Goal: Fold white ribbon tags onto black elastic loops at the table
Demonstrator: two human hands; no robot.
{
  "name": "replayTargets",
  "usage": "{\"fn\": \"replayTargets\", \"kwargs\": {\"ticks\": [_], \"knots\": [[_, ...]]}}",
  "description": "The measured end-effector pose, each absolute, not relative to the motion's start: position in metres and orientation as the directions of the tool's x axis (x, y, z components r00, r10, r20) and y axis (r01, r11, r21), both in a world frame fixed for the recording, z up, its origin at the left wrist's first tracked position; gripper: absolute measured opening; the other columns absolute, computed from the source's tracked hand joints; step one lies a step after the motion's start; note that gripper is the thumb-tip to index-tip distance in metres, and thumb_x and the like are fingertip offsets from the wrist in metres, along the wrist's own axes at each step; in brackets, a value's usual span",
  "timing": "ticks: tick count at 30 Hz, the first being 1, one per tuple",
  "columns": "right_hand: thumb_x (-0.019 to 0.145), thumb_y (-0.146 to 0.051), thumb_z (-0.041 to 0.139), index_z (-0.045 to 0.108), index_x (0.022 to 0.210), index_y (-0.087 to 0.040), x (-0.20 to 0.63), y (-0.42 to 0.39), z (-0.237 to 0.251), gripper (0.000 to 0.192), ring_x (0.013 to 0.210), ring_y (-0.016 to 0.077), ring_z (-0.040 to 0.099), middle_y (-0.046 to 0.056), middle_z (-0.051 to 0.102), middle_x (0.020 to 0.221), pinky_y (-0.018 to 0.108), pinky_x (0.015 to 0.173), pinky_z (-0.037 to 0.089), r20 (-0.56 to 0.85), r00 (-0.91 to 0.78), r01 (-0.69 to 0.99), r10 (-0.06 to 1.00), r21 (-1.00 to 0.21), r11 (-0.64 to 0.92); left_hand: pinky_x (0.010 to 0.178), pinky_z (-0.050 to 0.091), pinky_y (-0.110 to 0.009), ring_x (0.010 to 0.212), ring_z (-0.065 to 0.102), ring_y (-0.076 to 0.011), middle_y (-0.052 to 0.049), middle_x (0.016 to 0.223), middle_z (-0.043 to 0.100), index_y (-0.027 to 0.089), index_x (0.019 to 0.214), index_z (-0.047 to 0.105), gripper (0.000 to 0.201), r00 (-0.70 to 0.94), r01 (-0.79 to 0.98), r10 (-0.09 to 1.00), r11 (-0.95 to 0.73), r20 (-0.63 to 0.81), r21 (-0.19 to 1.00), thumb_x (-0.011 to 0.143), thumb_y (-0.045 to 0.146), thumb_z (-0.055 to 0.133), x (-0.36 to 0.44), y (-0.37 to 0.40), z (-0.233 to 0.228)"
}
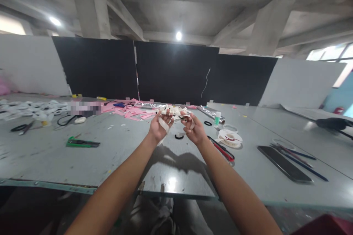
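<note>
Both hands raised above the surface (82, 161): left hand (159, 126) and right hand (193, 129) each curled, fingers pinching a tangle of white ribbon (174, 112) stretched between them, one strip trailing down from the left palm. Tangle looks only partly worked, loops loose. Spool (230, 138), scissors (222, 149) and pink scraps (129, 111) lie nearby, untouched.

Bare concrete ceiling (176, 3) with beams, round lamp (178, 35) lit. Black partition panels (171, 69) behind grey surface (82, 161), white panels at sides. Windows (331, 53) far right.
</note>
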State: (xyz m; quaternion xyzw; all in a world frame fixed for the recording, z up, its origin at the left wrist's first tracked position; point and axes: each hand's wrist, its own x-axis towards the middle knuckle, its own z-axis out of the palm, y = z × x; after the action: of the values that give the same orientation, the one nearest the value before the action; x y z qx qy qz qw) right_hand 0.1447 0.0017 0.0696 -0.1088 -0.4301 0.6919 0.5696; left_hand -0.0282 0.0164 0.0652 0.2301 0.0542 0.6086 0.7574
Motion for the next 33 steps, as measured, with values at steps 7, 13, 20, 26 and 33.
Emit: {"fn": "replayTargets", "kwargs": {"ticks": [7,13,20,26,33], "knots": [[0.080,-0.039,0.060,0.046,0.071,-0.019,0.146,0.000,0.068,0.026,0.043,0.0044,0.025,-0.003,0.054,0.075,0.013,0.029,0.023,0.270,-0.357,-0.615,0.894,-0.789,-0.007,0.084,0.051,-0.035,0.079,0.066,-0.0160,-0.002,0.069,0.065,0.015,0.064,0.056,0.026,0.253,-0.899,0.942,0.146,0.219,0.413,0.086,0.028,0.055,-0.026,0.016,0.067],[0.081,-0.045,0.059,0.047,0.080,-0.021,0.139,-0.007,0.070,0.027,0.039,0.0024,0.017,-0.006,0.048,0.071,0.013,0.030,0.017,0.240,-0.415,-0.470,0.878,-0.882,0.019,0.062,0.048,-0.025,0.054,0.054,-0.0103,0.001,0.058,0.053,0.016,0.061,0.050,0.032,0.344,-0.816,0.915,0.182,0.208,0.550,0.085,0.036,0.058,-0.018,0.013,0.066],[0.076,-0.048,0.066,0.044,0.080,-0.021,0.136,-0.006,0.070,0.035,0.038,0.0012,0.016,-0.009,0.038,0.063,0.013,0.032,0.011,0.283,-0.369,-0.461,0.885,-0.883,0.090,0.073,0.050,-0.030,0.061,0.059,-0.0128,0.000,0.061,0.056,0.015,0.067,0.053,0.026,0.322,-0.807,0.923,0.152,0.209,0.571,0.087,0.032,0.057,-0.014,0.016,0.060],[0.075,-0.049,0.065,0.038,0.073,-0.022,0.139,-0.003,0.071,0.038,0.039,0.0028,0.015,-0.009,0.037,0.058,0.016,0.033,0.011,0.302,-0.302,-0.430,0.904,-0.890,0.153,0.067,0.049,-0.027,0.058,0.058,-0.0113,0.002,0.063,0.054,0.016,0.069,0.050,0.024,0.339,-0.791,0.913,0.147,0.226,0.593,0.086,0.032,0.058,-0.013,0.016,0.060],[0.076,-0.052,0.061,0.036,0.076,-0.023,0.128,-0.004,0.068,0.038,0.036,0.0018,0.019,-0.009,0.040,0.059,0.015,0.033,0.013,0.277,-0.368,-0.294,0.888,-0.940,0.171,0.049,0.039,-0.020,0.046,0.047,-0.0068,0.005,0.060,0.046,0.017,0.074,0.045,0.023,0.405,-0.741,0.881,0.159,0.245,0.653,0.086,0.032,0.058,-0.011,0.014,0.058]]}}
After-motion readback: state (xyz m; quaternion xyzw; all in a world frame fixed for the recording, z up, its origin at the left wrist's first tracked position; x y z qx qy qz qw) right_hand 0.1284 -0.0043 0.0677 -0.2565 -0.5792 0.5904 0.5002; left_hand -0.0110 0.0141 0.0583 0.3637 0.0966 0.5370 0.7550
